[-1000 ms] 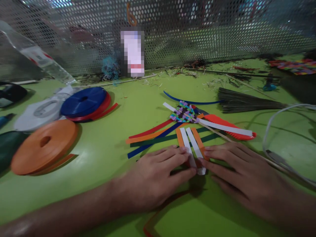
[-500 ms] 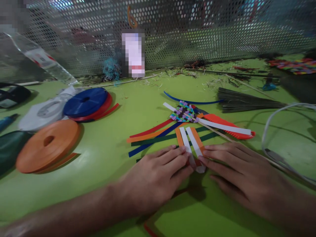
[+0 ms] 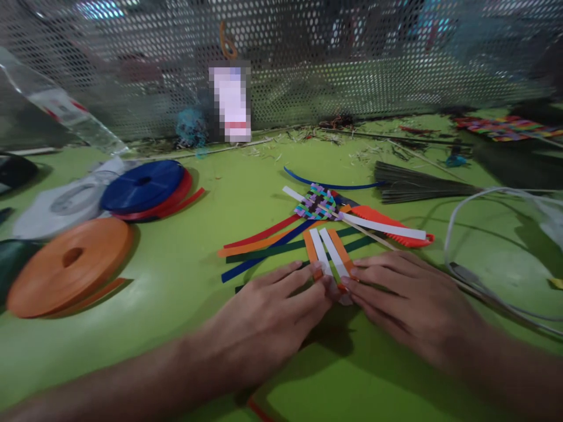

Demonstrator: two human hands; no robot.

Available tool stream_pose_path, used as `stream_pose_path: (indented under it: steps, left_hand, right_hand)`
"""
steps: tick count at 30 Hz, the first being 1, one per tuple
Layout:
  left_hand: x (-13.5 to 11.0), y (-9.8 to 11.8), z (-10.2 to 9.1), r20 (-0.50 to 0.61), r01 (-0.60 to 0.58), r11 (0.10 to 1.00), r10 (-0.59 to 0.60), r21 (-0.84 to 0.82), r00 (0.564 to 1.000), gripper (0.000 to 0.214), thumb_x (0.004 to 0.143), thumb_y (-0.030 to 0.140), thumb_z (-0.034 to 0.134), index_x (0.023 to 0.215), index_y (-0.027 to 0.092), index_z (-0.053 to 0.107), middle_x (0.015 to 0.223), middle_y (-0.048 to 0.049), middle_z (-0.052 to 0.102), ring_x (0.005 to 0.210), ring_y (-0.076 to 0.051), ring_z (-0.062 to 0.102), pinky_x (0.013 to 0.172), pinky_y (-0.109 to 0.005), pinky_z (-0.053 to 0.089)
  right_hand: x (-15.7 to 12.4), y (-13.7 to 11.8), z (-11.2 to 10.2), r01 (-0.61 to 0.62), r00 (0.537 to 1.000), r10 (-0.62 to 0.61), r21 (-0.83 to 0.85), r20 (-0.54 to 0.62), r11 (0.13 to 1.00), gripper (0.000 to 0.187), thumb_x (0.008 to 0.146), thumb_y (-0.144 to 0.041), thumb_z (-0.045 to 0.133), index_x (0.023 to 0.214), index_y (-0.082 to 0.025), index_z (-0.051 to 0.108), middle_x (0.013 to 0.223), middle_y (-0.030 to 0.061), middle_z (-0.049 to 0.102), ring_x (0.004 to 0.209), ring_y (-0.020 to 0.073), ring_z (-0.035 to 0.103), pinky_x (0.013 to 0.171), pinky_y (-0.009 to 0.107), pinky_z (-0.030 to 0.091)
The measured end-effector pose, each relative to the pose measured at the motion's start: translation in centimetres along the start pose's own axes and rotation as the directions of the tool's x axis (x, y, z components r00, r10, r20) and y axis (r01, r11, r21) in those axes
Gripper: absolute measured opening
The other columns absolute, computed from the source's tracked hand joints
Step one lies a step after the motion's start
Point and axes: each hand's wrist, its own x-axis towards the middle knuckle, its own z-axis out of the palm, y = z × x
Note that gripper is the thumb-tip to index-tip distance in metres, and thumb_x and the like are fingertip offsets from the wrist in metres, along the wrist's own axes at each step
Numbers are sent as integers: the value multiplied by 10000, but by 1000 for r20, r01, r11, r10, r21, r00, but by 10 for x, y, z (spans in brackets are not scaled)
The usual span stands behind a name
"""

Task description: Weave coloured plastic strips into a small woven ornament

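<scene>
My left hand [image 3: 268,313] and my right hand [image 3: 404,305] lie flat on the green table [image 3: 185,264], fingers stretched out, fingertips meeting on a small set of orange and white strips [image 3: 328,253] laid side by side. Dark green, blue, orange and red strips [image 3: 264,243] cross under them. Just beyond lies a small multicoloured woven piece [image 3: 317,202] with a long white strip [image 3: 382,227] and an orange-red toothed tool [image 3: 387,225] beside it.
Reels of orange [image 3: 65,266], blue [image 3: 141,184] and white [image 3: 61,205] strip sit at the left. A bundle of dark thin sticks [image 3: 417,184] and a white cable [image 3: 484,246] lie at the right. A perforated metal screen [image 3: 308,64] closes the back.
The view shifted slightly left and down. My fingertips moved closer together on the near ends of the orange and white strips.
</scene>
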Motion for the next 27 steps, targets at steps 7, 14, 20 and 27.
stream_pose_path:
  steps: [7, 14, 20, 27]
  left_hand:
    - [-1, 0, -2, 2, -11, 1000, 11, 26, 1000, 340, 1093, 153, 397, 1276, 48, 664, 1213, -115, 749, 1230, -276, 679, 1107, -430, 568]
    - [-2, 2, -1, 59, -27, 998, 23, 64, 998, 346, 1086, 144, 400, 1311, 39, 641, 1254, -144, 713, 1265, -294, 649, 1112, -455, 564]
    - [4, 5, -5, 138, -29, 995, 16, 96, 990, 321, 1078, 142, 423, 1293, 30, 633, 1231, -141, 681, 1230, -291, 637, 1118, -442, 551]
    - [3, 4, -6, 104, -28, 997, 20, 74, 994, 275, 1083, 153, 421, 1146, 72, 676, 1090, -98, 706, 1170, -269, 665, 1097, -450, 558]
  right_hand:
    - [2, 2, 2, -3, 1000, 2, -11, -24, 1000, 161, 1027, -228, 582, 1048, -162, 727, 982, 83, 743, 938, 241, 654, 810, 397, 499]
    - [0, -2, 4, -76, 997, 77, 56, -7, 995, 124, 1000, -180, 612, 1041, -186, 729, 1006, 71, 729, 951, 238, 641, 839, 415, 501]
    - [-1, -3, 2, -51, 999, 51, 0, 2, 999, 178, 1006, -183, 559, 1034, -179, 735, 1016, 89, 736, 975, 261, 657, 844, 444, 518]
    - [-2, -9, 0, 69, 998, -66, -188, 21, 980, 254, 1056, -247, 493, 1011, -122, 709, 1012, 114, 748, 952, 272, 667, 829, 434, 512]
